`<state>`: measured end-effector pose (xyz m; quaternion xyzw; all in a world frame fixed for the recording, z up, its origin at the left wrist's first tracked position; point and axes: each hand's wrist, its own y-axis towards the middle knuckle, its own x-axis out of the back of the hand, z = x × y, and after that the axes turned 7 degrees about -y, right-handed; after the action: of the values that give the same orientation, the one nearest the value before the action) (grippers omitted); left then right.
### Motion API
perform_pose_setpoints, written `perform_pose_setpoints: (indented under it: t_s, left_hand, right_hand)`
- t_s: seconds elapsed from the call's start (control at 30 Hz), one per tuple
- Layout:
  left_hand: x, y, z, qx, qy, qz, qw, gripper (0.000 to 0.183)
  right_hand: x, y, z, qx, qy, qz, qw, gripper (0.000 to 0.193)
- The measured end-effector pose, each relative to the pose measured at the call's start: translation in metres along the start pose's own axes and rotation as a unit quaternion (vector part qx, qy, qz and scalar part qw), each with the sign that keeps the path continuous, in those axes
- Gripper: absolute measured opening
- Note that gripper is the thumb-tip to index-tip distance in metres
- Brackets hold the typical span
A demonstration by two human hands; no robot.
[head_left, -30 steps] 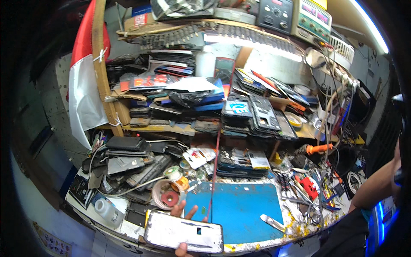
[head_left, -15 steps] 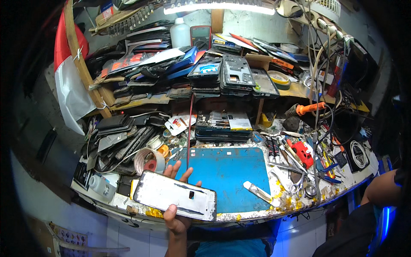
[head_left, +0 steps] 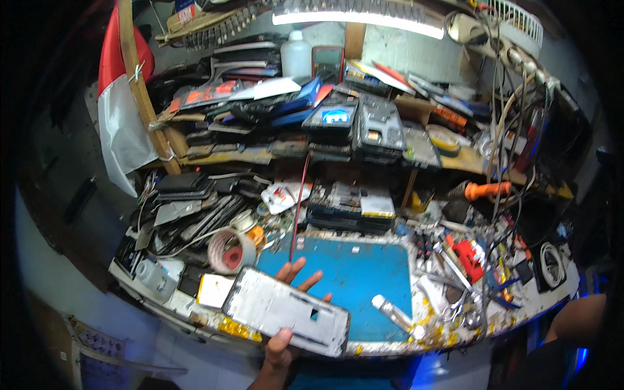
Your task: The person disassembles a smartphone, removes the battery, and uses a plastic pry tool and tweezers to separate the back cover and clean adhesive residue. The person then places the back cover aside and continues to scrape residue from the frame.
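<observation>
My left hand (head_left: 281, 348) is closed around a phone frame (head_left: 283, 311), a pale grey plate with dark edges and a small square hole. My thumb presses on its face, and the other fingers reach up behind it. Tilted down to the right, the frame hangs over the near edge of a blue work mat (head_left: 364, 279). A yellow-edged white card (head_left: 214, 290) lies just left of it. To its right, a pale tube-like tool (head_left: 393, 313) rests on the mat's corner. My right hand does not show.
Tape rolls (head_left: 232, 251) and a white bottle (head_left: 153, 276) stand left. Scissors (head_left: 455, 305), tweezers and pliers crowd the right. Behind the mat is a phone stack (head_left: 351, 208), below a loaded shelf (head_left: 247, 156). A bare limb (head_left: 582, 318) shows at far right; whose, I cannot tell.
The view has shifted and rolled slightly. My left hand has carried the phone frame a little to the right, so more of the yellow-edged card shows.
</observation>
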<state>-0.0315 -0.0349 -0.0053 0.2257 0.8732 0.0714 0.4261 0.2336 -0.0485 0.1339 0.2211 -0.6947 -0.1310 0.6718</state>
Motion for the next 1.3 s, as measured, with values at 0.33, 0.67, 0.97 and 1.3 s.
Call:
perform_pose_setpoints:
  t_s: [0.33,0.67,0.97,1.3]
  left_hand:
    - [-0.004,-0.003,0.002,-0.002,0.056,-0.021,0.998,0.105]
    - [0.000,-0.001,0.001,0.023,-0.003,-0.001,1.000,0.105]
    - [-0.003,-0.003,0.000,0.039,-0.008,-0.013,0.999,0.107]
    - [-0.007,-0.005,0.003,0.049,-0.009,-0.017,0.999,0.107]
  right_hand:
    - [0.000,-0.009,0.004,0.001,0.015,-0.008,1.000,0.019]
    - [0.011,-0.090,0.034,-0.041,0.128,-0.066,0.989,0.019]
    - [-0.012,-0.130,0.050,-0.090,0.136,-0.018,0.986,0.020]
    - [-0.013,-0.134,0.040,-0.095,0.108,-0.014,0.990,0.022]
